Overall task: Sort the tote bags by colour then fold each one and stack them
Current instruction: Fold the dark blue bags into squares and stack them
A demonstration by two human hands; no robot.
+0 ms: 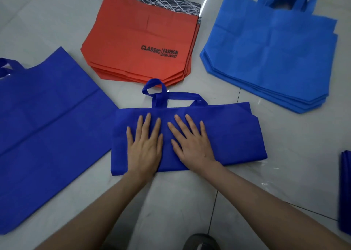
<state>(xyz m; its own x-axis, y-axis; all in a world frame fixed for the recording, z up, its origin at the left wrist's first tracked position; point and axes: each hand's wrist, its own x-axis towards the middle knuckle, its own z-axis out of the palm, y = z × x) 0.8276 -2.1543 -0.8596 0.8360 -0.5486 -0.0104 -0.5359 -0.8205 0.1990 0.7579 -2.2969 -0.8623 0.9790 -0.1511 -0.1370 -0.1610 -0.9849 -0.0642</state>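
Folded dark-blue tote bag (228,133) is pressed flat by left hand (145,147) and right hand (191,145), fingers straight, bare floor (275,154) bordering its right edge.

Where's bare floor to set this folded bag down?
Bare floor far left, beyond the flat bag and beside the red stack; right of the folded bag, between the light blue stack and the edge pile. Crowded centre: its handle overlaps the red stack.
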